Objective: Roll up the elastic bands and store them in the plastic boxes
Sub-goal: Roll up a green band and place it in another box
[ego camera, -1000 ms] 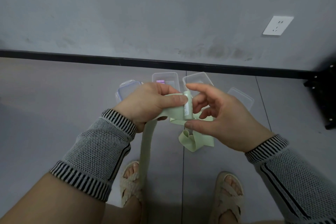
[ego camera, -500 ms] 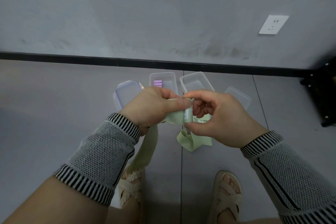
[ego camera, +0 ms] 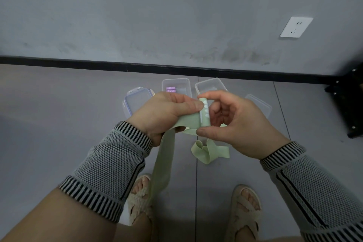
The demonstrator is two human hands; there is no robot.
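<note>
The floor [ego camera: 59, 108] is laid with large grey tiles, divided by thin dark seams, and is bordered at the back by a black skirting strip [ego camera: 78, 62]. Near that strip two clear plastic boxes are set side by side with their tops open: the left box [ego camera: 176, 86] shows a purple label inside, the right box [ego camera: 210, 85] is just beside it. A clear lid [ego camera: 135, 100] with clips is laid to the left of the boxes, and a second lid [ego camera: 259, 104] to the right. A pale green elastic band [ego camera: 208, 152] lies crumpled on the tiles nearer the person. Two feet in woven sandals [ego camera: 245, 214] are planted on the floor. A black frame [ego camera: 351, 104] stands at the right edge.
</note>
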